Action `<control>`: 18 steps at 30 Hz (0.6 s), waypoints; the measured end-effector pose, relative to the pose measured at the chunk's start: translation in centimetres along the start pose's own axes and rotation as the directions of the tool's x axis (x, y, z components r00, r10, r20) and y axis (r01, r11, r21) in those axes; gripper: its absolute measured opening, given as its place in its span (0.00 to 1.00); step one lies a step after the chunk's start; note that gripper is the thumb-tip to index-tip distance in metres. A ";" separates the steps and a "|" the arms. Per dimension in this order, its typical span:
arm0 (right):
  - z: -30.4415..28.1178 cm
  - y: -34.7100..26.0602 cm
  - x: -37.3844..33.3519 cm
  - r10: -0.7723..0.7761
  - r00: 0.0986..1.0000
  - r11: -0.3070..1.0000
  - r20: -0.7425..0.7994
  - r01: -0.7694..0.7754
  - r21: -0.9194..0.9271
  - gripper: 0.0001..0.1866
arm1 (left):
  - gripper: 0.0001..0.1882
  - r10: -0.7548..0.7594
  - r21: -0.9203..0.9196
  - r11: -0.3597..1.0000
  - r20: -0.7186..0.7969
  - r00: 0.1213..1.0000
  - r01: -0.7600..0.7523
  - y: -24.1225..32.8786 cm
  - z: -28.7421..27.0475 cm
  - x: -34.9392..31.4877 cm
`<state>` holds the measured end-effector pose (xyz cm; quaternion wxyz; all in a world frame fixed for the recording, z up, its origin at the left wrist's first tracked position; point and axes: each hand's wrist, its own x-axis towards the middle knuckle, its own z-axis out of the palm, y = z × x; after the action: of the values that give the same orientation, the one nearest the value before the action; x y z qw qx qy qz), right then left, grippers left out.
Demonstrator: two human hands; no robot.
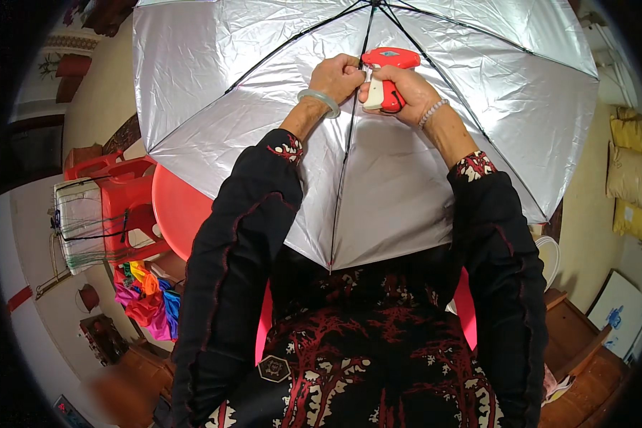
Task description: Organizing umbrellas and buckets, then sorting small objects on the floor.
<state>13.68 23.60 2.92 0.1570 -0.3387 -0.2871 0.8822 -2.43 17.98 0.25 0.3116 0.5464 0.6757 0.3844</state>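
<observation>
An opened umbrella [399, 164] with a silver inner side and thin black ribs lies spread in front of me, its inside facing up. My left hand [335, 82] is closed, its fingertips pinched at the middle umbrella rib [349, 128]; they cover what lies between them. In my right hand [406, 93] is a red-and-white pistol-shaped hand tool [391, 58], its grip wrapped by my fingers. The tool's front end points left, close beside my left fingertips and the rib.
A round red table [171, 207] shows below the umbrella's left edge. Stacked red plastic stools [124, 207] and a heap of bright coloured cloth [149, 299] are on the left. Wooden furniture [578, 342] and yellow packages [631, 171] are at the right.
</observation>
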 end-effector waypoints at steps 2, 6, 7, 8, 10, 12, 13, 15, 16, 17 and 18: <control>0.3 0.6 0.0 -0.013 1.000 1.000 0.005 0.013 0.011 0.15 | 0.14 0.005 -0.008 1.000 0.010 1.000 -0.005 0.2 -0.2 -0.2; 1.0 0.4 -0.8 -0.026 0.998 1.000 -0.061 0.026 -0.009 0.16 | 0.13 0.037 0.129 0.990 0.086 0.996 -0.048 0.4 -1.6 0.8; 1.3 0.8 -1.3 -0.026 0.995 1.000 -0.096 0.025 -0.011 0.16 | 0.13 0.042 0.202 0.977 0.130 0.991 -0.068 -0.1 -2.1 0.7; 1.4 1.0 -1.7 -0.028 0.995 1.000 -0.099 0.028 -0.006 0.16 | 0.13 0.043 0.203 0.977 0.136 0.990 -0.071 -0.6 -2.8 0.8; 1.3 0.6 -2.4 -0.111 0.985 0.994 -0.134 0.109 -0.023 0.16 | 0.13 0.164 0.412 0.882 0.186 0.969 -0.229 -1.3 -4.5 2.1; 1.1 0.2 -2.6 -0.147 0.979 0.989 -0.142 0.144 -0.031 0.16 | 0.12 0.237 0.626 0.738 0.108 0.965 -0.251 -1.6 -6.7 3.5; 0.8 0.1 -2.8 -0.185 0.969 0.983 -0.163 0.186 -0.006 0.16 | 0.12 0.324 0.799 0.553 0.054 0.945 -0.235 -1.8 -7.2 3.9; 0.4 0.1 -2.8 -0.255 0.945 0.962 -0.206 0.269 0.041 0.16 | 0.12 0.394 0.799 0.558 -0.019 0.919 -0.223 -2.3 -7.3 4.0; 0.5 0.4 -2.7 -0.252 0.946 0.963 -0.203 0.266 0.043 0.16 | 0.12 0.463 0.798 0.564 -0.090 0.882 -0.214 -2.6 -7.2 4.0; 0.5 0.8 -2.7 -0.235 0.949 0.967 -0.209 0.251 0.051 0.16 | 0.12 0.528 0.792 0.572 -0.157 0.834 -0.213 -2.5 -6.9 3.9; 0.6 1.3 -2.7 -0.218 0.952 0.970 -0.215 0.236 0.059 0.16 | 0.12 0.527 0.792 0.572 -0.154 0.836 -0.215 -2.6 -6.0 3.5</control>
<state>15.10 21.11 3.81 0.3008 -0.3865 -0.2687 0.8294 -9.46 20.06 1.08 -0.1654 0.6725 0.6849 0.2264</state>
